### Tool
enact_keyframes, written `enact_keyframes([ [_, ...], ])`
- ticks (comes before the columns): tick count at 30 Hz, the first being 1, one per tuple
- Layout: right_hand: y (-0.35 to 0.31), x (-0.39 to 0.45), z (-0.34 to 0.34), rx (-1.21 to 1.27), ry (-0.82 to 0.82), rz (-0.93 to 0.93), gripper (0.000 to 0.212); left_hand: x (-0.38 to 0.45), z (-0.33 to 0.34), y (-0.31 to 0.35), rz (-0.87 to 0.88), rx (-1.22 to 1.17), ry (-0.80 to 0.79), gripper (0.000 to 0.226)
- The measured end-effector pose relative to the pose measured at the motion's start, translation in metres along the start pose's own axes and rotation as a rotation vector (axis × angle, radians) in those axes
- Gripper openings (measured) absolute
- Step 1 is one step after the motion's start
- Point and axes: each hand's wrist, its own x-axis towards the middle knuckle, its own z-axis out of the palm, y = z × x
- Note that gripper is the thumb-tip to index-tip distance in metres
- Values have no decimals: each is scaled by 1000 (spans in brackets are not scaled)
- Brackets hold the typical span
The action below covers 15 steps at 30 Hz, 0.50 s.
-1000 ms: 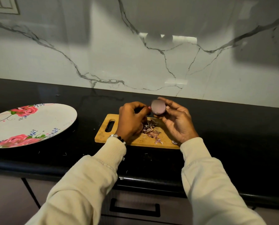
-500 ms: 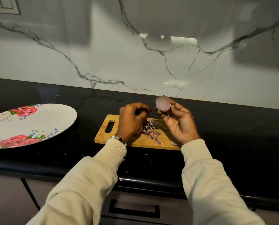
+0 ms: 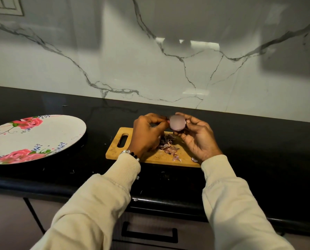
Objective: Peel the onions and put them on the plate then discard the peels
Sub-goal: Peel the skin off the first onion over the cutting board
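The right hand is holding the onion above the far edge of the cutting board, with the fingers curled around its right side and underneath it. The onion is showing a pale pink, round face toward the camera. The left hand is sitting just at 9 o'clock from the onion, with its fingers curled and the fingertips pinching at the onion's left edge; what exactly is between the fingertips is too small to tell. A beaded bracelet is showing at the left wrist, above the cream sleeve. The peels are lying in a small purple heap on the board, under both hands, with some loose pieces toward 5 o'clock. The floral plate is resting on the black worktop, well apart at 9 o'clock from the board. A marble wall is standing behind the worktop.
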Motion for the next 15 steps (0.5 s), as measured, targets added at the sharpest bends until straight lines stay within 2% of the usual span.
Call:
enact_keyframes([
  [3, -1, -1, 2, 3, 6, 3, 35, 1, 0, -2, -21, -55, -33, 10],
  [11, 1, 2, 0, -42, 19, 23, 34, 4, -2, -8, 58, 226, -44, 10],
  [15, 2, 2, 1, -24, 14, 26, 33, 6, -1, -11, 56, 183, -9, 11],
])
